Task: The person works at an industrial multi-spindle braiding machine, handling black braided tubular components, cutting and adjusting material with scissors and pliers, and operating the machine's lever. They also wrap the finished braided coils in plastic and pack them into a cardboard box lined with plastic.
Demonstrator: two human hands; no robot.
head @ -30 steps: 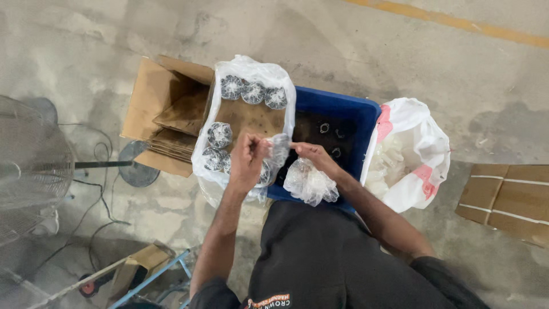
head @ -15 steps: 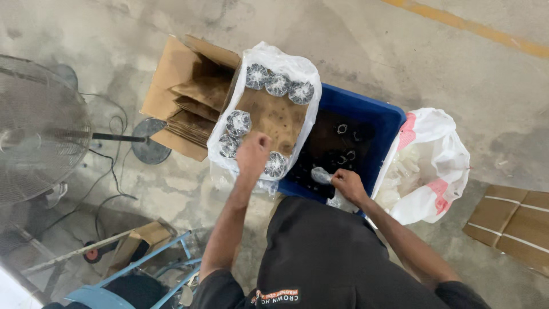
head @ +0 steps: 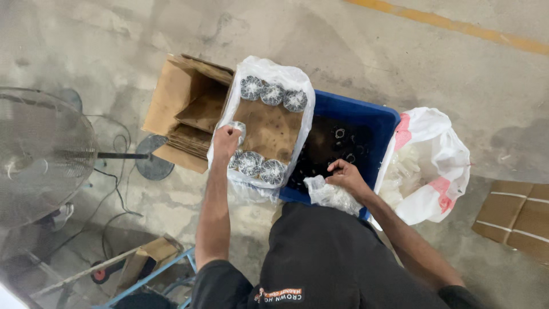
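Pack (head: 237, 129), fisted in your left hand (head: 226, 140) at the box (head: 269, 123) left edge, could slip; right hand (head: 346, 177) pinches a crumpled bag (head: 326, 193) over the bin (head: 366, 117) rim.

We see a blue crate (head: 366, 117), brown cardboard box (head: 183, 109), white bag with red-pink patches (head: 440, 154), grey-and-white patterned discs (head: 273, 94), our clear crumpled plastic (head: 329, 194), yellow floor line (head: 457, 26).

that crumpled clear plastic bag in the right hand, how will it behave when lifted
The crumpled clear plastic bag in the right hand will probably be floppy: it bunches in loose folds. It looks thin and see-through, so likely very light. Its glossy film may slip, so pinching seems safer than cradling.
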